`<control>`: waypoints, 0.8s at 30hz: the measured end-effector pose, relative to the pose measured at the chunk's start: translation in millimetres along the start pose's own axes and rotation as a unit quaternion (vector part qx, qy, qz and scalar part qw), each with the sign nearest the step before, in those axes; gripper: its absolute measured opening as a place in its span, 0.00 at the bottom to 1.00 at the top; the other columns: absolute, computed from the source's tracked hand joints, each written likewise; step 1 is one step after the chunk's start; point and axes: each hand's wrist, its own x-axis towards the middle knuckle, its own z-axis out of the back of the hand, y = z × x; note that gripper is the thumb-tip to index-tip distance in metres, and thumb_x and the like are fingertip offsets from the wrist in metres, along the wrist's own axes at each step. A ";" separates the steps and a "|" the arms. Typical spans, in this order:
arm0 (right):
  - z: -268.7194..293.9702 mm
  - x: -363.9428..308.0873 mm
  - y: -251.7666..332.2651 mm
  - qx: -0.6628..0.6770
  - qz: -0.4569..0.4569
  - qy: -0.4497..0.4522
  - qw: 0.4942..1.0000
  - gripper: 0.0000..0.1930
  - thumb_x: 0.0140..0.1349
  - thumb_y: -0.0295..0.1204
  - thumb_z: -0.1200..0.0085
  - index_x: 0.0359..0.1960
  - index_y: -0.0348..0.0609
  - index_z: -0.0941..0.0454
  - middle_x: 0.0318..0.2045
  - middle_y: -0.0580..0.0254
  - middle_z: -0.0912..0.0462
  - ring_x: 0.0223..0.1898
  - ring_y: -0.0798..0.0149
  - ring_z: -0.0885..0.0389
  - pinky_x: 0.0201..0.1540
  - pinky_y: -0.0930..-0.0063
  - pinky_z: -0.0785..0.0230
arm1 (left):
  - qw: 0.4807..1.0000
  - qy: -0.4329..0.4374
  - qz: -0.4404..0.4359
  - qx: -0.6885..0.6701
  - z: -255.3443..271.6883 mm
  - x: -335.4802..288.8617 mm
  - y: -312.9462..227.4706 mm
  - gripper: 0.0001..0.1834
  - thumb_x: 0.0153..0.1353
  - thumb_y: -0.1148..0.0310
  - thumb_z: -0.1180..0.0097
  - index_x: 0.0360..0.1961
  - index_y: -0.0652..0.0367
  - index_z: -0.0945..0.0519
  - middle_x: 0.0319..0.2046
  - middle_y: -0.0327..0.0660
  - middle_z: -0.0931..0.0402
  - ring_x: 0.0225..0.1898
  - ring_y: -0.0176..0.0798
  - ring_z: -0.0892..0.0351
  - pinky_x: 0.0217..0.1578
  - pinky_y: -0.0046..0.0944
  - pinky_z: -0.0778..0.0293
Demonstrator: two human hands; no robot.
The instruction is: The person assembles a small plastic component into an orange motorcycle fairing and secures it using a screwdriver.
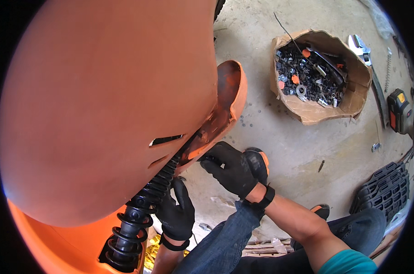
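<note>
beneath an orange scooter body panel [102, 105], one black coil-spring shock absorber [143, 205] runs up to its top mount. left hand [177, 212], gloved, fingers curled against the coils; right hand [232, 169], fingers together, pinches at the mount. it looks heavy, stiff, likely greasy, best gripped on the spring. one cardboard box [353, 98] of fasteners sits apart.

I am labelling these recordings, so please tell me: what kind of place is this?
Probably a vehicle repair workshop: a bare concrete floor, a cardboard box full of small black parts, and an orange body panel over a black coil spring.
</note>
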 end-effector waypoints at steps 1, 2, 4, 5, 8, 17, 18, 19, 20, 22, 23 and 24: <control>0.2 0.1 0.2 0.001 0.001 0.002 1.000 0.12 0.62 0.24 0.39 0.48 0.41 0.19 0.40 0.61 0.19 0.35 0.68 0.20 0.36 0.74 0.27 | 1.000 -0.001 -0.003 0.003 0.1 -0.2 -0.1 0.19 0.67 0.77 0.43 0.58 0.68 0.23 0.41 0.51 0.20 0.40 0.46 0.19 0.43 0.42 0.24; 0.3 0.0 0.8 -0.012 0.001 0.004 1.000 0.12 0.62 0.24 0.39 0.48 0.41 0.19 0.40 0.61 0.19 0.35 0.68 0.20 0.36 0.74 0.27 | 1.000 -0.003 -0.006 0.007 0.2 -0.2 0.1 0.19 0.67 0.77 0.43 0.58 0.68 0.23 0.41 0.51 0.20 0.40 0.46 0.19 0.43 0.42 0.24; 1.0 -0.8 2.7 -0.001 -0.034 0.011 0.999 0.13 0.62 0.26 0.39 0.49 0.40 0.19 0.41 0.54 0.18 0.41 0.56 0.18 0.43 0.67 0.25 | 1.000 0.001 -0.001 0.007 0.6 -1.0 0.2 0.18 0.67 0.77 0.42 0.58 0.68 0.23 0.41 0.51 0.20 0.40 0.46 0.19 0.44 0.42 0.25; 1.0 -1.6 4.2 -0.007 -0.055 0.018 0.998 0.14 0.62 0.27 0.39 0.49 0.40 0.19 0.42 0.51 0.17 0.43 0.51 0.17 0.47 0.63 0.24 | 1.000 0.004 0.002 0.008 0.9 -1.6 0.3 0.18 0.67 0.77 0.42 0.58 0.68 0.23 0.40 0.51 0.20 0.40 0.46 0.19 0.44 0.42 0.25; 0.7 -2.3 8.1 0.012 -0.060 0.022 0.998 0.13 0.63 0.27 0.40 0.49 0.40 0.19 0.42 0.50 0.17 0.43 0.50 0.17 0.47 0.63 0.24 | 1.000 0.000 -0.010 0.011 1.4 -1.9 2.6 0.18 0.67 0.77 0.42 0.58 0.68 0.23 0.40 0.51 0.20 0.40 0.47 0.19 0.43 0.43 0.25; 1.8 0.9 9.5 0.082 -0.085 0.058 0.991 0.12 0.66 0.28 0.44 0.49 0.39 0.19 0.43 0.49 0.16 0.44 0.49 0.17 0.49 0.62 0.25 | 1.000 0.001 -0.017 0.013 4.7 -1.0 6.2 0.17 0.68 0.76 0.42 0.56 0.68 0.22 0.40 0.52 0.19 0.39 0.48 0.19 0.41 0.42 0.24; 2.0 0.9 9.0 0.087 -0.088 0.059 0.991 0.12 0.67 0.28 0.44 0.49 0.39 0.19 0.43 0.49 0.16 0.44 0.49 0.17 0.49 0.62 0.25 | 0.999 -0.003 -0.030 0.042 5.4 -0.9 6.5 0.16 0.68 0.75 0.42 0.56 0.68 0.22 0.39 0.52 0.19 0.38 0.47 0.18 0.41 0.42 0.24; 1.9 1.0 8.3 0.092 -0.091 0.061 0.990 0.12 0.67 0.28 0.45 0.49 0.38 0.19 0.43 0.49 0.16 0.44 0.49 0.17 0.48 0.62 0.25 | 0.998 -0.002 -0.034 0.058 5.9 -0.6 7.2 0.16 0.68 0.75 0.42 0.56 0.68 0.22 0.38 0.51 0.18 0.38 0.47 0.18 0.41 0.42 0.24; 1.8 1.0 7.6 0.089 -0.089 0.064 0.990 0.12 0.67 0.27 0.45 0.49 0.38 0.19 0.43 0.49 0.16 0.44 0.49 0.17 0.48 0.62 0.25 | 0.997 -0.001 -0.039 0.073 6.2 -0.5 7.8 0.16 0.68 0.74 0.42 0.55 0.68 0.22 0.38 0.51 0.18 0.37 0.47 0.18 0.40 0.42 0.24; 0.6 0.9 6.1 0.094 -0.082 0.066 0.990 0.12 0.68 0.28 0.46 0.50 0.38 0.19 0.42 0.49 0.16 0.43 0.50 0.16 0.48 0.62 0.25 | 0.997 0.011 -0.021 0.073 6.1 -0.9 9.1 0.16 0.68 0.74 0.42 0.55 0.69 0.22 0.38 0.52 0.18 0.37 0.47 0.18 0.39 0.42 0.24; -0.1 1.3 5.2 0.080 -0.072 0.064 0.992 0.12 0.68 0.28 0.46 0.50 0.37 0.20 0.42 0.49 0.16 0.43 0.50 0.16 0.48 0.63 0.25 | 0.997 0.015 -0.013 0.073 5.8 -0.9 10.0 0.16 0.68 0.74 0.42 0.54 0.69 0.22 0.38 0.52 0.18 0.36 0.47 0.18 0.39 0.42 0.24; -1.2 1.8 4.2 0.104 -0.075 0.069 0.989 0.13 0.69 0.29 0.47 0.51 0.37 0.20 0.41 0.50 0.16 0.41 0.53 0.17 0.47 0.64 0.25 | 0.997 0.012 -0.013 0.070 4.9 -0.6 10.9 0.16 0.68 0.73 0.41 0.54 0.69 0.22 0.38 0.52 0.18 0.36 0.47 0.18 0.38 0.42 0.24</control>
